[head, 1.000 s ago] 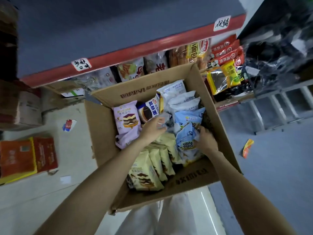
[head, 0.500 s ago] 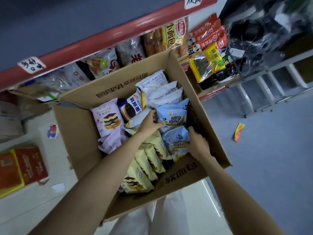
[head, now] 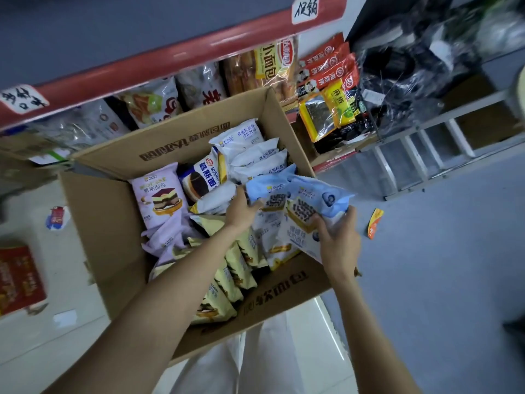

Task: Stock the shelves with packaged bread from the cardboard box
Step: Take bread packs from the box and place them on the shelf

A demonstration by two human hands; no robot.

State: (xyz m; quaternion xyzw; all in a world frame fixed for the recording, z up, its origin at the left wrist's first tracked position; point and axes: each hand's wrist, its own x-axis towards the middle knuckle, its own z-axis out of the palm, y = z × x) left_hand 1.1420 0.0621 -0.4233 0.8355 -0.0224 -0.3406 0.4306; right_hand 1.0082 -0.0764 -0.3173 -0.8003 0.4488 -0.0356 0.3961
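While both arms reach down into the open box, here is what's on show:

Right hand: the right hand (head: pixel 338 240) grips the light-blue bread packet (head: pixel 312 211) at its lower edge, fingers curled round it, above the box's right side.
Left hand: the left hand (head: pixel 241 209) pinches a second blue packet (head: pixel 270 194) by its corner, just beside the first.
Box: the cardboard box (head: pixel 113 223), plain brown and matte, sits against the shelf front; printed characters run upside down on its flaps.
Readable: "XianDu" on the blue packets; "MUSIMI" on a white-and-navy packet (head: pixel 204 177); a lilac packet (head: pixel 160 194) pictures a layered cake slice.
Other stock: glossy pale-yellow packets (head: pixel 227 277) stand on edge in a row; white packets (head: pixel 250 149) crowd the far corner.
Shelf: the red shelf edge (head: pixel 170 61) carries handwritten white tags; crinkly bread bags (head: pixel 267 64) below.
Hard to tell: small print on most wrappers blurs; the dark plastic-wrapped heap (head: pixel 412 61) at right is unreadable.
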